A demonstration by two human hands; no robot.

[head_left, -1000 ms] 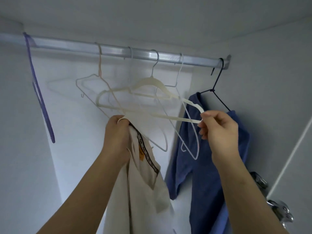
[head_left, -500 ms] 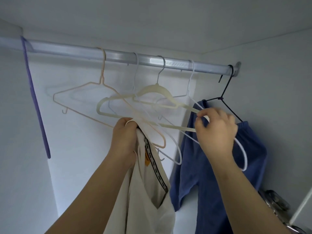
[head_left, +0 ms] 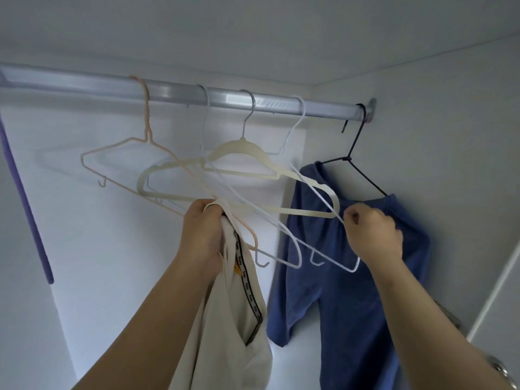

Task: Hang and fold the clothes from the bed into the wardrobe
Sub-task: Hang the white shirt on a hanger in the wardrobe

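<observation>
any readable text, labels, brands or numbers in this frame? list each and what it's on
Black neck tape inside the collar of the cream garment: a short white word repeats along it, too small and blurred to read.
Orange tag beside that tape: no legible print.
Hangers, rail, blue trousers: no text visible.

Head-worn view, tilted upward (wide-angle), close beneath the wardrobe rail (head_left: 180, 92), inside the wardrobe

Both arms raised; left hand (head_left: 203, 232) fisted, right hand (head_left: 371, 235) fingers pinching.
</observation>
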